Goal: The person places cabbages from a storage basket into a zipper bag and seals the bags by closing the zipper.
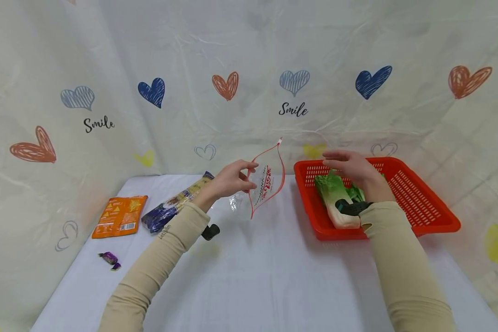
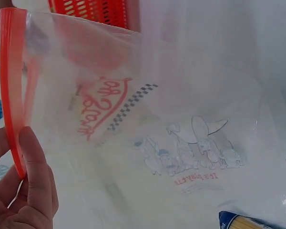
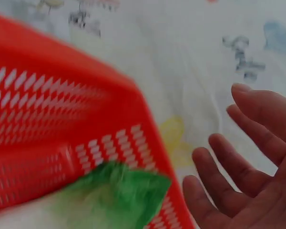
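L hand [image 1: 234, 179] pinches clear plastic zip bag w/ red edge [image 1: 269, 184], held up over white cloth-covered tbl [image 1: 249, 286] | R hand [image 1: 352, 168] nr red perforated plastic basket [image 1: 437, 227], fingers straight, apart; green-and-white leafy cabbage [image 1: 331, 191] inside | flat orange pkt [image 1: 120, 216], long blue-and-gold pasta pkt [image 1: 159, 213] at tbl's L

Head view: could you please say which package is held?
The clear zip bag, pinched by the left hand; the orange packet and pasta pack lie on the table.

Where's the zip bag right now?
In the head view, the zip bag is near the centre, its red edge pinched by the left hand, between the pasta packet at left and the red basket at right.
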The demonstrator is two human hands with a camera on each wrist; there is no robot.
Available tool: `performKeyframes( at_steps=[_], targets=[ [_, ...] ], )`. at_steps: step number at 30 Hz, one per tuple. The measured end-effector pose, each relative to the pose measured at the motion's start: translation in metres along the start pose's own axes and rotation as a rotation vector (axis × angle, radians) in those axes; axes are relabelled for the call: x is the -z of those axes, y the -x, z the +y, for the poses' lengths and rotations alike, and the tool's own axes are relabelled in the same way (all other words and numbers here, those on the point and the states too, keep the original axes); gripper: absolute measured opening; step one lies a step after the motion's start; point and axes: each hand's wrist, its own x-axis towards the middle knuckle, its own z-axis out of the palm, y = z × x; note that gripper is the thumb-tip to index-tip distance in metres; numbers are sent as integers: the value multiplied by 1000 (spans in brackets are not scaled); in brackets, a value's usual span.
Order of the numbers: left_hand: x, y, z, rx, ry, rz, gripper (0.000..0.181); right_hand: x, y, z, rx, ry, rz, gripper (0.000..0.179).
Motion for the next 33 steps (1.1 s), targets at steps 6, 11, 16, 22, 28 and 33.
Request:
performKeyframes(
  at_steps=[6,11,16,22,28,33],
  targets=[
    [-2,0,2,-2,-20,-13,63,21,2,36,-85,23,-35,59],
    [-3,-1,0,-17,-16,-17,63,26,1,63,-124,-56,-140,57],
    [-3,-2,-2,-23,-19,-16,63,23,-1,73,-135,34,-227,59],
    [-3,-1,-2,-19,-22,-22,63,18,0,71,-149,117,-262,64],
    [-3,0,-3,-22,-22,-18,63,14,4,67,-213,104,-316,69],
    [-3,0,-3,-23,-38,-21,63,10,6,70,-253,146,-359,74]
  ],
)
